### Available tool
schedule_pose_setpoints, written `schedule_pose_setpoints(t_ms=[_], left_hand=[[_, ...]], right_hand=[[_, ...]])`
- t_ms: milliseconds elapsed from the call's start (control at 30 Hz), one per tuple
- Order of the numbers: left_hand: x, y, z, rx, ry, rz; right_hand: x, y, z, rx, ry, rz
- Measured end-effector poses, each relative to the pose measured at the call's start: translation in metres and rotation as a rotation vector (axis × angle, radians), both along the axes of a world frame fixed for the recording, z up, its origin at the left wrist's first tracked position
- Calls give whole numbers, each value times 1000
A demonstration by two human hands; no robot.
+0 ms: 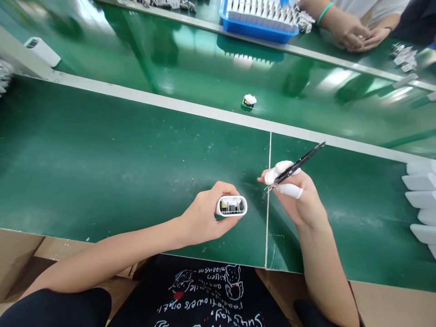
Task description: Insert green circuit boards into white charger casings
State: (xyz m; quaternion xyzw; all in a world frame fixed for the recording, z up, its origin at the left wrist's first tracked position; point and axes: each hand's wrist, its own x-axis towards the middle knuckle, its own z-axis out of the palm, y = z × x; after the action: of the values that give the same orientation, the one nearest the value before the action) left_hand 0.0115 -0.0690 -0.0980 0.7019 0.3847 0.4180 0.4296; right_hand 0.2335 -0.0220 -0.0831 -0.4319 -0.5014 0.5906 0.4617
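Note:
My left hand [204, 213] grips a white plastic housing [232, 205], probably a power adapter shell, with its open end facing up. A small circuit board with components sits inside it. My right hand [294, 197] holds black tweezers [299, 163] between thumb and fingers, their tips pointing away from the housing toward the far side of the bench. White finger cots [277, 172] cover two of its fingers. The hands are close but apart, with the housing a little left of the right hand. The bench's green mat [119, 168] lies beneath both hands.
A grey strip [218, 113] divides my bench from a co-worker's. A small white-and-black part [249, 101] lies beyond it. White housings [420, 200] are stacked at the right. A co-worker's hands [357, 36] rest beside a blue tray [259, 22] of white parts.

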Motion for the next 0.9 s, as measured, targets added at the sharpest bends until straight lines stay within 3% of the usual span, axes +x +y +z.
schedule_pose_setpoints(t_ms=[233, 300, 400, 467, 567, 700, 800, 900], left_hand=[[-1, 2, 1, 5, 14, 19], [-2, 3, 0, 0, 15, 36], [-3, 3, 0, 0, 8, 57], [-3, 2, -1, -16, -20, 46], [-1, -1, -2, -61, -73, -5], [1, 0, -3, -55, -95, -18], [2, 2, -1, -52, -84, 21], [3, 5, -2, -39, -65, 70]], right_hand=[[-7, -4, 15, -1, 42, -81], [-6, -9, 17, -2, -73, 32], [-3, -17, 22, -20, -344, 362], [-5, -11, 28, 2, -474, 478], [-18, 30, 35, 181, -691, 334], [-58, 138, 25, 409, -1111, 73], [-87, 206, 9, 459, -1147, 97], [-109, 226, -1, 525, -1135, 152]])
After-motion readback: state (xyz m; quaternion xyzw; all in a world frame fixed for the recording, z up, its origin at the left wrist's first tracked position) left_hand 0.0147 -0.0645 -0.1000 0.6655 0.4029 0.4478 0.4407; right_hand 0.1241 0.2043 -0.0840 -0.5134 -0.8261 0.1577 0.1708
